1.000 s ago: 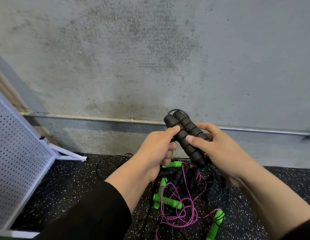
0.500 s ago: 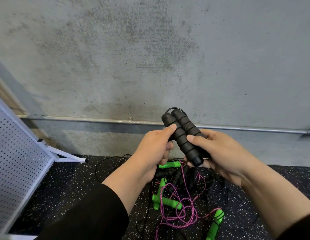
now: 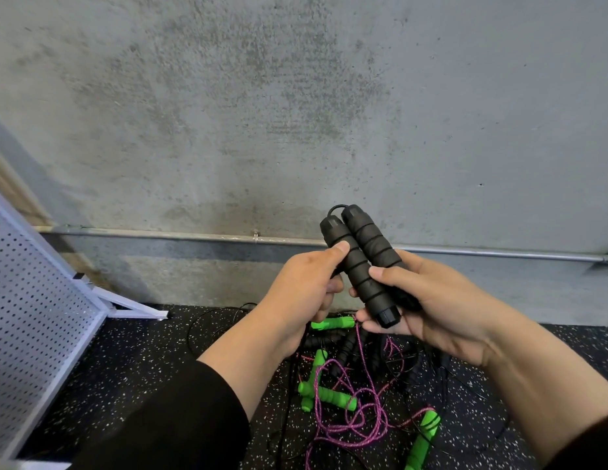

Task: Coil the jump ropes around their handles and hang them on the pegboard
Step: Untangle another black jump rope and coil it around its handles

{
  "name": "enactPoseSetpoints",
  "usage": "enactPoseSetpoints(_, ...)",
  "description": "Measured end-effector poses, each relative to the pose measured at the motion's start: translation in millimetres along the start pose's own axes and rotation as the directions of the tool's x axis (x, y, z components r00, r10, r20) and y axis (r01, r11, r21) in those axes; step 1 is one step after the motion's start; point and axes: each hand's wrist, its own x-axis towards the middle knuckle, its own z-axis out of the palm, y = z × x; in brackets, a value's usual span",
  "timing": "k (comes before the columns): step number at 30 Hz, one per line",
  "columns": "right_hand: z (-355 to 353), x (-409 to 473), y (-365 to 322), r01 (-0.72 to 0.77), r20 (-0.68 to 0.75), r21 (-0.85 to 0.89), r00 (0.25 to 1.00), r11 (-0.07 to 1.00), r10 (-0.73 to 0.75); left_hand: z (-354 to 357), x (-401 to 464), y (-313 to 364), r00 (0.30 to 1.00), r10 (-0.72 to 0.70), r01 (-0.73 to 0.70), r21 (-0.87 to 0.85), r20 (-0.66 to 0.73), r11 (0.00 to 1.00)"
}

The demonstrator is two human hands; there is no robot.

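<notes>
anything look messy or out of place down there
Yes: the jump ropes on the floor lie in a tangled heap, pink cord looped over green handles and black ones, none coiled. The two black handles in both hands look tidy.

Two black handles (image 3: 362,262), side by side and tilted, are being held up before a concrete wall (image 3: 296,96): right hand (image 3: 431,300) gripping them, left hand (image 3: 302,293) touching one with its thumb. Green handles (image 3: 329,396), pink rope (image 3: 350,425) and black cords are lying tangled on a speckled floor (image 3: 143,361). A white pegboard (image 3: 28,310) is leaning at left.
</notes>
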Motion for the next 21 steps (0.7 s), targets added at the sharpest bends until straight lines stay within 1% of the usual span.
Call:
enactPoseSetpoints(5, -4, -2, -2, -0.027, 0.069, -0.014, 0.997, 1.000, 0.028, 2, 0, 0, 1.000, 0.006, -0.005, 0.056, -0.018, 0.998)
enactPoseSetpoints(8, -7, -3, -5, -0.056, 0.101, -0.003, 0.993, 0.998, 0.056, 4, -2, 1, 0.999, 0.035, -0.033, 0.090, -0.014, 0.995)
enactPoseSetpoints(10, -6, -5, -6, -0.064, 0.108, 0.020, 0.992, 0.998, 0.062, 3, -2, 2, 0.998, 0.065, -0.067, 0.121, 0.013, 0.990)
enactPoseSetpoints(12, -4, -7, -6, -0.072, 0.106, 0.089, 0.992, 0.993, 0.063, 3, -3, 3, 0.994, 0.087, -0.094, 0.127, 0.058, 0.987)
enactPoseSetpoints(14, -1, -8, -5, -0.064, 0.106, 0.107, 0.993, 0.992, 0.053, 5, -6, 7, 0.993, 0.082, -0.093, 0.134, 0.079, 0.987)
enactPoseSetpoints(16, -1, -6, -6, -0.022, 0.088, 0.062, 0.996, 0.998, 0.017, 6, -6, 10, 0.997, 0.074, -0.076, 0.174, 0.022, 0.982)
enactPoseSetpoints(19, -8, -6, -12, 0.065, 0.051, 0.072, 0.996, 0.995, -0.069, -5, 3, 5, 0.978, 0.099, -0.047, 0.264, -0.186, 0.964)
enactPoseSetpoints(21, -15, -9, -15, 0.084, 0.133, 0.050, 0.987, 0.995, -0.090, -15, 11, 0, 0.957, 0.132, -0.031, 0.363, -0.257, 0.931)
